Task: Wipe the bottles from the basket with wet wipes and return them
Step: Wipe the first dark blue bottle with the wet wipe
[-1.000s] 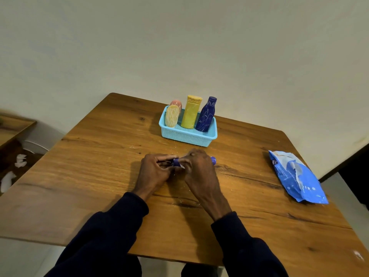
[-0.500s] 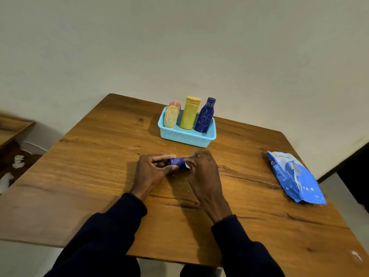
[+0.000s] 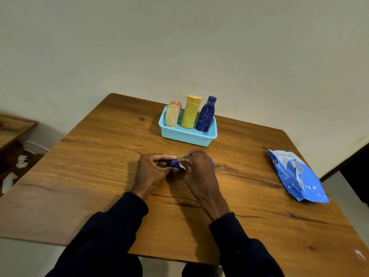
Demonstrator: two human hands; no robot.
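Observation:
A small purple bottle (image 3: 175, 163) lies sideways between my hands at the middle of the table. My left hand (image 3: 151, 171) grips its left end. My right hand (image 3: 197, 168) is wrapped round the rest of it with a white wet wipe (image 3: 182, 166) showing under the fingers. Behind them stands a light blue basket (image 3: 187, 134) holding a dark blue bottle (image 3: 206, 114), a yellow bottle (image 3: 190, 111), a pale yellow bottle (image 3: 171, 116) and a pink one (image 3: 176, 102) behind it.
A blue wet-wipe pack (image 3: 297, 174) lies at the right side of the wooden table (image 3: 99, 166). Crumpled white wipes (image 3: 21, 161) lie on the floor to the left, beside a second wooden surface (image 3: 12, 128). The wall stands right behind the table.
My right hand has slid back and forth along the purple bottle with the wipe. The left hand keeps its hold on the bottle's end.

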